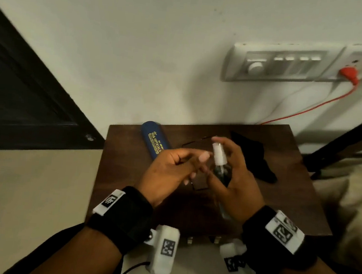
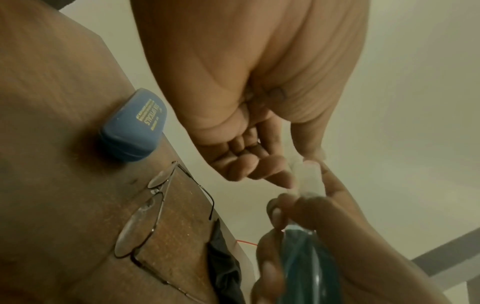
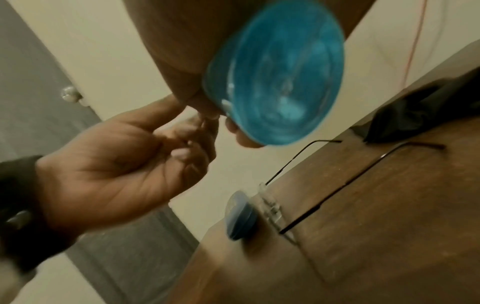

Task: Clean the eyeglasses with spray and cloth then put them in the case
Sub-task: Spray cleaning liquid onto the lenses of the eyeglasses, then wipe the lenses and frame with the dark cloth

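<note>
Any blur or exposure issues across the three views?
Head view: dim, wide-angle bend at the switch panel, hands slightly soft. Left wrist: spray bottle and right hand blurred, eyeglasses sharp. Right wrist: bottle base smeared, left hand soft.

On the table (image 1: 279, 203), take the eyeglasses (image 2: 145, 211) as your landmark: they lie open near the middle, temples toward the wall. The case (image 1: 155, 140) lies just to their left, near the table's far left corner. The cloth (image 1: 255, 159) lies to their right, by the temple tips. Your hands hold the spray bottle (image 1: 220, 162) above them, right hand (image 1: 235, 182) gripping it, left hand (image 1: 172, 169) beside its top.
</note>
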